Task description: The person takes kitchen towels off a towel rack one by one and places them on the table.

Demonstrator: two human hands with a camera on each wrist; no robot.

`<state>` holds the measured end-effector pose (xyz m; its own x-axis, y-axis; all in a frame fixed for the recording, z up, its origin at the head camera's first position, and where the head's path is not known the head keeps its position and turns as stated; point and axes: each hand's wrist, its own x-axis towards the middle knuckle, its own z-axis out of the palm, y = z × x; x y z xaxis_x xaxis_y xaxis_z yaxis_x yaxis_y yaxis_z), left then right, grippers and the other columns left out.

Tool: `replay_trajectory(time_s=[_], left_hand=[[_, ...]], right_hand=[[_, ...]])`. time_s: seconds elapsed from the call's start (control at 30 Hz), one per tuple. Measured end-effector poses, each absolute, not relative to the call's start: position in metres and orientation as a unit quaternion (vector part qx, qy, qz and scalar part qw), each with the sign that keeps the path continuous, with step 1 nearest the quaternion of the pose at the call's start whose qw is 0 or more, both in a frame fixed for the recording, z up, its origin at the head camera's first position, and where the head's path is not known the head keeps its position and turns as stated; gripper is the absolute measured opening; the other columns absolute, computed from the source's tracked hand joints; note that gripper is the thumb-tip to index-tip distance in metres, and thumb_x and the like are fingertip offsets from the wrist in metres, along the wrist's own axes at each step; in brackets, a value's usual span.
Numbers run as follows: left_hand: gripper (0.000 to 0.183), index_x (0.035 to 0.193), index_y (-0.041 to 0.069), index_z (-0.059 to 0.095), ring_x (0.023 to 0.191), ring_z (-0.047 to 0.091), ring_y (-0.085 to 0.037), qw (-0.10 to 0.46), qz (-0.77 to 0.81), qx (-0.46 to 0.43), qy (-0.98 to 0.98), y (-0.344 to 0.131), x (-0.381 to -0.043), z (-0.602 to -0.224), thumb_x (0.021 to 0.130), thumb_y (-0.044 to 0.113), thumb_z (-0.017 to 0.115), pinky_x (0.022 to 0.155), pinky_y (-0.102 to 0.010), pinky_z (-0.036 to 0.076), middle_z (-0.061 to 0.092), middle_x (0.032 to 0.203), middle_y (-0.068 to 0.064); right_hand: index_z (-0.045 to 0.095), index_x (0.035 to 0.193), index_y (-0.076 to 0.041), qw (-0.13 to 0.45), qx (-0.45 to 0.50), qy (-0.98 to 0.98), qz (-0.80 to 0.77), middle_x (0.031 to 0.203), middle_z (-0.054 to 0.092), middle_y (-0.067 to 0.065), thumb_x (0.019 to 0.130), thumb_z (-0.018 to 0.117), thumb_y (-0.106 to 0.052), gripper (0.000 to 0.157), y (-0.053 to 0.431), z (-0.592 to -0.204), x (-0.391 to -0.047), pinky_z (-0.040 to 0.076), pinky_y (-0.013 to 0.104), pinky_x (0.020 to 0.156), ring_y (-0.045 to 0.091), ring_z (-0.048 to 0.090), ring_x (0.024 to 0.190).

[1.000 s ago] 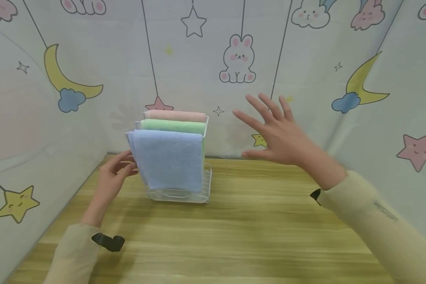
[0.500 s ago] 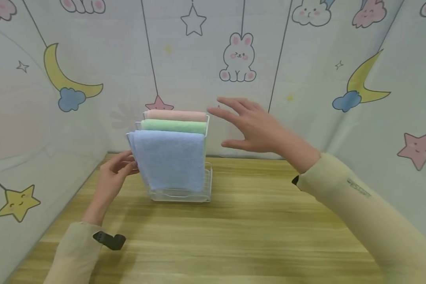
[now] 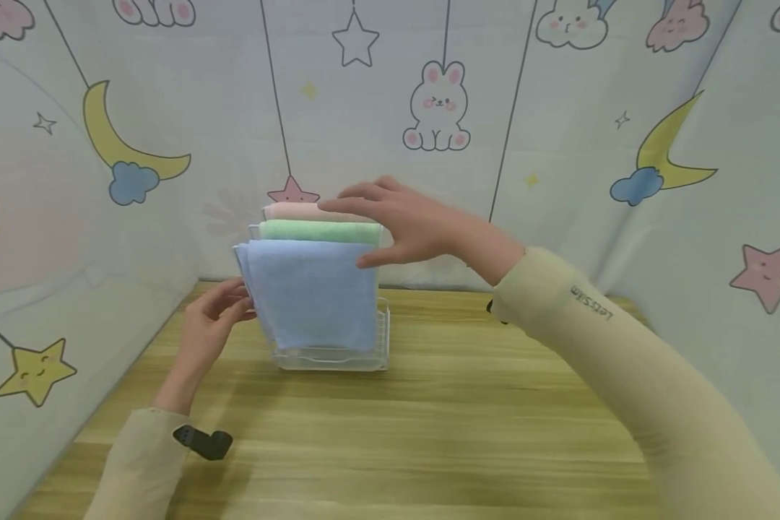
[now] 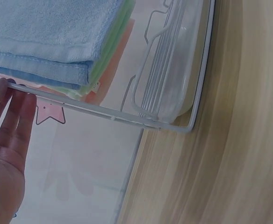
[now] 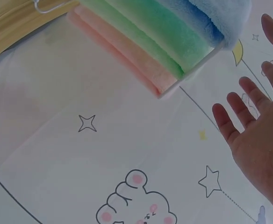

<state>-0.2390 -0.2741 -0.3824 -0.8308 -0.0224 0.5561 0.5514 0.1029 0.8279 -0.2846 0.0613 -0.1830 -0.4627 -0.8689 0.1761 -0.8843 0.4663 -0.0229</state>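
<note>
A white wire rack (image 3: 333, 363) stands on the wooden table with three folded towels hung over its bars. The blue towel (image 3: 308, 300) is in front, the green towel (image 3: 318, 231) behind it and the pink towel (image 3: 289, 211) at the back. My left hand (image 3: 209, 321) holds the rack's left side; in the left wrist view its thumb and fingers pinch a white side wire (image 4: 104, 111). With fingers spread, my right hand (image 3: 412, 220) hovers at the towels' upper right, overlapping them in the head view. Seen from the right wrist, its palm (image 5: 262, 149) holds nothing beside the towels.
A clear shallow tray (image 4: 178, 79) sits in the rack's base. White cloth walls printed with a bunny (image 3: 437, 108), moons and stars surround the wooden table (image 3: 461, 426) at the back and both sides.
My right hand has moved left from beside the rack to over the towels' right end. The left hand keeps its hold on the rack's side, and the towels hang as before.
</note>
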Motion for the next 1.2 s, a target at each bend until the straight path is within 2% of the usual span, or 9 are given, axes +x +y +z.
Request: replay_trajectory(time_s=[0.3, 0.53, 0.7, 0.97, 1.2], left_hand=[[0.030, 0.122, 0.000, 0.064, 0.089, 0.069, -0.001, 0.233, -0.647, -0.190, -0.701, -0.274, -0.242, -0.385, 0.094, -0.008, 0.057, 0.077, -0.019, 0.064, 0.070, 0.100, 0.009], [0.030, 0.123, -0.001, 0.063, 0.089, 0.069, -0.001, 0.243, -0.641, -0.182, -0.704, -0.271, -0.244, -0.389, 0.094, -0.008, 0.058, 0.076, -0.018, 0.064, 0.071, 0.099, 0.011], [0.030, 0.123, 0.000, 0.063, 0.089, 0.069, 0.000, 0.247, -0.639, -0.173, -0.707, -0.271, -0.244, -0.392, 0.095, -0.006, 0.058, 0.076, -0.016, 0.063, 0.072, 0.100, 0.012], [0.030, 0.125, -0.002, 0.061, 0.091, 0.069, -0.001, 0.253, -0.636, -0.170, -0.709, -0.269, -0.242, -0.391, 0.095, -0.005, 0.058, 0.077, -0.017, 0.063, 0.071, 0.101, 0.012], [0.029, 0.125, -0.003, 0.061, 0.090, 0.069, -0.001, 0.254, -0.641, -0.166, -0.706, -0.267, -0.242, -0.392, 0.095, -0.004, 0.058, 0.077, -0.017, 0.063, 0.072, 0.101, 0.012]], right_hand=[[0.034, 0.153, -0.030, -0.004, 0.522, -0.849, 0.079, 0.145, 0.046, -0.001, 0.086, 0.075, -0.043, 0.080, 0.032, -0.180, -0.291, 0.045, 0.034, 0.109, 0.016, 0.041, 0.129], [0.041, 0.150, -0.025, -0.048, 0.523, -0.845, 0.097, 0.133, 0.052, 0.002, 0.090, 0.074, -0.028, 0.069, 0.017, -0.185, -0.295, 0.053, 0.031, 0.100, 0.017, 0.052, 0.116], [0.045, 0.148, -0.024, -0.045, 0.523, -0.847, 0.083, 0.123, 0.058, 0.000, 0.093, 0.069, -0.023, 0.059, 0.007, -0.190, -0.298, 0.052, 0.027, 0.091, 0.017, 0.055, 0.104], [0.052, 0.143, -0.024, -0.028, 0.532, -0.843, 0.069, 0.123, 0.062, -0.004, 0.095, 0.063, -0.015, 0.050, -0.006, -0.193, -0.298, 0.050, 0.024, 0.090, 0.013, 0.055, 0.105], [0.057, 0.138, -0.018, -0.024, 0.531, -0.843, 0.077, 0.114, 0.061, 0.002, 0.098, 0.059, -0.012, 0.041, -0.008, -0.192, -0.298, 0.050, 0.024, 0.084, 0.017, 0.053, 0.097]])
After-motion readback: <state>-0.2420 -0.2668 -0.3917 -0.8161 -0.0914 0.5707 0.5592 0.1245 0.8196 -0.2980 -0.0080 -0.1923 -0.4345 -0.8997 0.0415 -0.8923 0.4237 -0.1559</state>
